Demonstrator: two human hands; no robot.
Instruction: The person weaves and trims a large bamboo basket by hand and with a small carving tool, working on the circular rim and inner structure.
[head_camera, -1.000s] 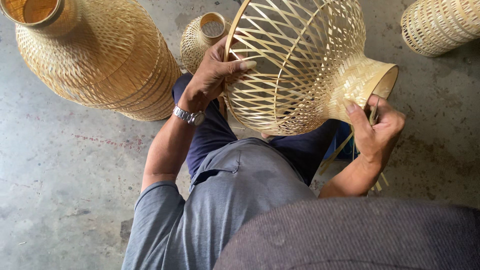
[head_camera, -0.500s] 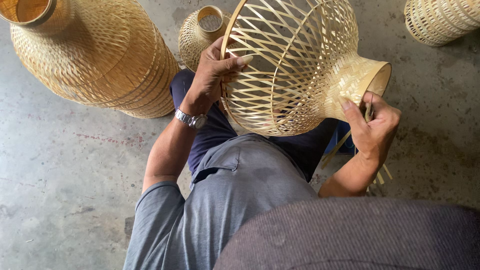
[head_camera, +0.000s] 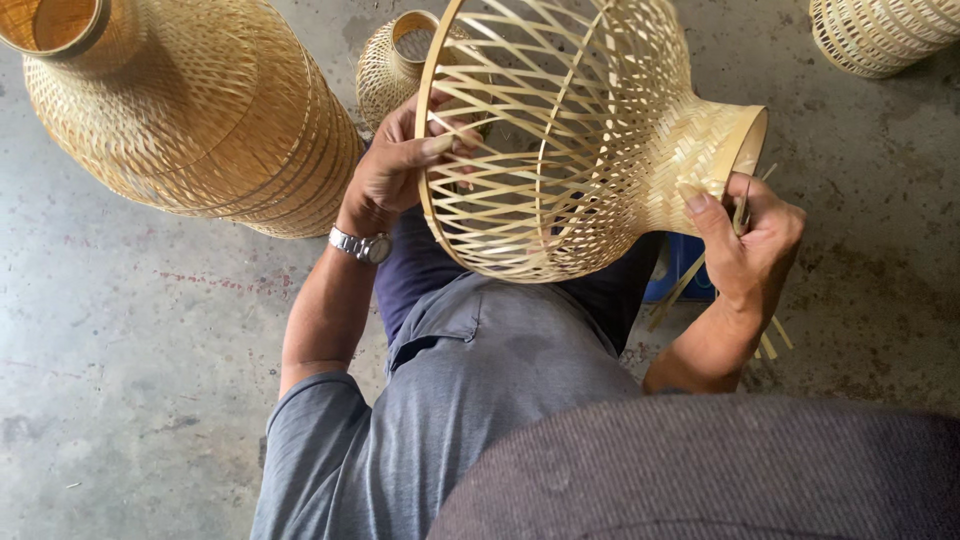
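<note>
The left hand gripped the wide open rim of a bamboo lattice basket, fingers curled through the weave. The right hand pinched its narrow woven neck at the right. The basket lay sideways between them above the lap, its long axis running left to right. A larger woven basket stood far left.

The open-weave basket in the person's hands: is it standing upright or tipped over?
Tipped on its side: the open-weave basket has its wide rim facing left and narrow neck pointing right, held between the left hand and right hand.
</note>
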